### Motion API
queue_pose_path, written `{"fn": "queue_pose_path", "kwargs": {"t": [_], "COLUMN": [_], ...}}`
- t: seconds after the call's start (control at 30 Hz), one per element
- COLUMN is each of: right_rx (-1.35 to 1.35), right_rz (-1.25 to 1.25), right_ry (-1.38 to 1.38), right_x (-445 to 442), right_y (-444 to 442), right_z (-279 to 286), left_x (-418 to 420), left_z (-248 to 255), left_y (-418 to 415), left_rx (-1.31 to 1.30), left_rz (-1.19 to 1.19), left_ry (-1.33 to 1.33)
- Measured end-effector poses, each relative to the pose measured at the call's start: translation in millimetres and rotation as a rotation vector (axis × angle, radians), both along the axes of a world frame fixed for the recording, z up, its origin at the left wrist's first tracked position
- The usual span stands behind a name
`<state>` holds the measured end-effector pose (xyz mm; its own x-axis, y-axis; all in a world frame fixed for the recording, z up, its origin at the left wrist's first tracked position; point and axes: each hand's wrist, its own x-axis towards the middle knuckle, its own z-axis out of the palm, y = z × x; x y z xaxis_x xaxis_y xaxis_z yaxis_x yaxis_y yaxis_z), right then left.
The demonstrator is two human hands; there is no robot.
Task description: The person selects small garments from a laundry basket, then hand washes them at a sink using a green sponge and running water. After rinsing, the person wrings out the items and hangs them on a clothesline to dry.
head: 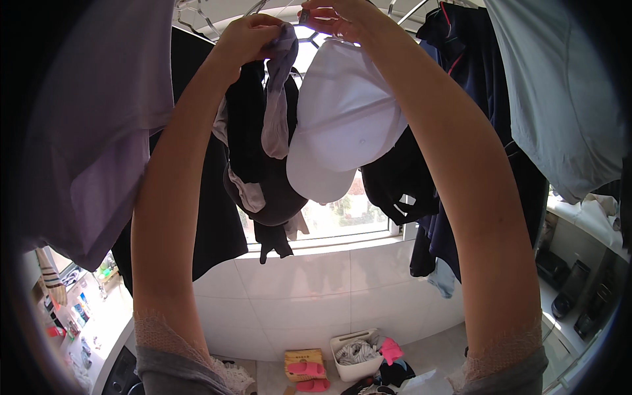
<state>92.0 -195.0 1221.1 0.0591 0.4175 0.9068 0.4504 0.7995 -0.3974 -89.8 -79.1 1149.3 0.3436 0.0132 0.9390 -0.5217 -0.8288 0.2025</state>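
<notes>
High in front of me, my left hand (253, 40) pinches the top of a grey sock (277, 106), which dangles straight down. My right hand (338, 20) is raised beside it, its fingers around a small grey clip (304, 17). Just below that hand hangs a white baseball cap (348, 111) with its brim downward; its attachment is partly hidden. Behind the held sock hang black garments (245, 128) and a pale sock (248, 193). A black piece of clothing (400, 177) hangs behind the cap, partly covered by my right forearm.
A lilac garment (98, 123) hangs at left, a pale grey one (558, 98) at right. Beyond are a window (345, 217) and tiled wall (296, 296). Below are pink slippers (306, 369), a white laundry basket (358, 369) and a cluttered counter (106, 306).
</notes>
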Motion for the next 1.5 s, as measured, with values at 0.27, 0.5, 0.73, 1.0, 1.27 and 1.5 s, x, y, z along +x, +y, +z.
{"fn": "queue_pose_path", "kwargs": {"t": [0.27,0.5,0.73,1.0,1.27,1.5], "right_rx": [0.057,0.062,0.161,0.725,-0.197,-0.138], "right_rz": [-0.089,0.043,-0.161,-0.948,-0.945,-0.772], "right_ry": [0.213,0.069,-0.02,-0.383,-0.04,0.124], "right_x": [-58,-9,-40,-67,39,34], "right_y": [-7,21,7,-95,-118,-84], "right_z": [-41,15,-11,-83,-150,-149], "left_x": [-11,-5,-6,-12,43,77], "left_z": [-3,9,11,-7,-65,-14], "left_y": [-1,-18,-14,47,7,6], "left_rx": [-0.084,-0.111,-0.136,-0.136,-0.236,1.06], "left_rz": [-0.002,-0.088,-0.23,-0.096,-0.29,0.559], "left_ry": [0.086,0.041,-0.001,0.264,0.489,-0.713]}}
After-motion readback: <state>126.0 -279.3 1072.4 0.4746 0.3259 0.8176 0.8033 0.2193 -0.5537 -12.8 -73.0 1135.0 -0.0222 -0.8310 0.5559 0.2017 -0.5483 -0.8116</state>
